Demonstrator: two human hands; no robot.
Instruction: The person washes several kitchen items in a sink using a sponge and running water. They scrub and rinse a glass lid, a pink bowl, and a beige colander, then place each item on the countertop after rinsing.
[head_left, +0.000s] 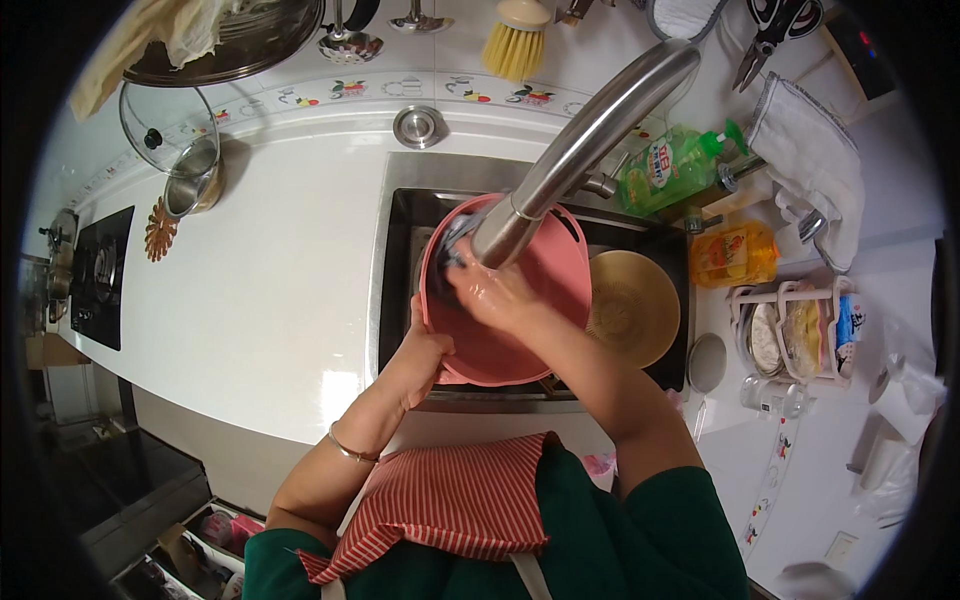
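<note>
A pink plastic basin (559, 300) is tilted in the sink (384, 360), under the curved metal faucet (540, 180). My left hand (427, 356) grips the basin's near left rim, with the thumb on the inside. My right hand (491, 292) reaches into the basin and presses a grey, wet-looking cloth (459, 234) against its left wall. The skin of that hand is shiny with water, and the faucet's spout hides part of the fingers. Right of the basin, a tan colander (637, 307) sits in the sink.
Green (667, 169) and orange (731, 255) soap bottles stand at the sink's right edge, near a small rack (791, 330). A glass lid (169, 131) and a metal pot (195, 176) are at the back left. Above hang a yellow-bristled brush (517, 45) and scissors (772, 34).
</note>
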